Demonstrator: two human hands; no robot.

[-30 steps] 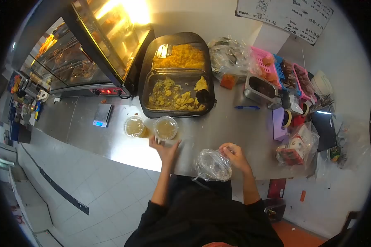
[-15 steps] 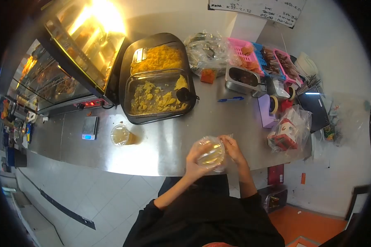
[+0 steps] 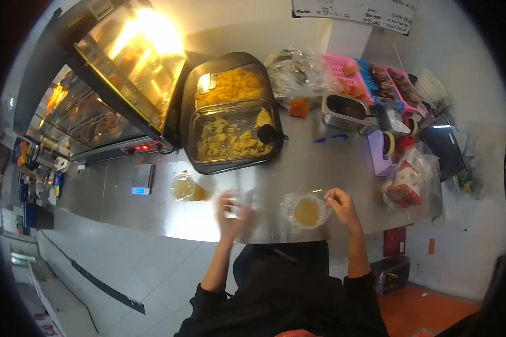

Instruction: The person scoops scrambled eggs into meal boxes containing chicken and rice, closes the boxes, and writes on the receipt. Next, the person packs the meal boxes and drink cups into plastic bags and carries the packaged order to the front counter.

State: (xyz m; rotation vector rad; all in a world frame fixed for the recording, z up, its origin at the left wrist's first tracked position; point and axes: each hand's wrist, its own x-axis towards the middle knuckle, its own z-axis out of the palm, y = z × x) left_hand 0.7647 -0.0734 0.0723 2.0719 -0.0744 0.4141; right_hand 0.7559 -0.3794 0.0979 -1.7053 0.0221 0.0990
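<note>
On the counter near its front edge stands a clear cup (image 3: pixel 308 213) of yellowish liquid, seen from above. Crinkled clear plastic (image 3: pixel 288 205), like a thin bag, surrounds its rim. My right hand (image 3: pixel 344 210) is at the cup's right side, fingertips pinched on the edge of this plastic. My left hand (image 3: pixel 230 220) is to the left of the cup, apart from it and smeared by motion. Its fingers are curled around something see-through and whitish that I cannot make out. Further left is a second clear cup (image 3: pixel 183 187) of similar liquid, with a shiny top.
Behind are a black tray (image 3: pixel 192 151) of yellow food, a metal container (image 3: pixel 348 106) and a blue pen (image 3: pixel 330 138). A small scale (image 3: pixel 143 180) and a lit warming cabinet (image 3: pixel 146 147) stand left. At right are a purple tape dispenser (image 3: pixel 379 154) and a bagged red-and-white package (image 3: pixel 407 188).
The cup held between both hands now stands on the counter. My left hand has moved left, away from it, while the right stays beside it. The whole view has shifted slightly.
</note>
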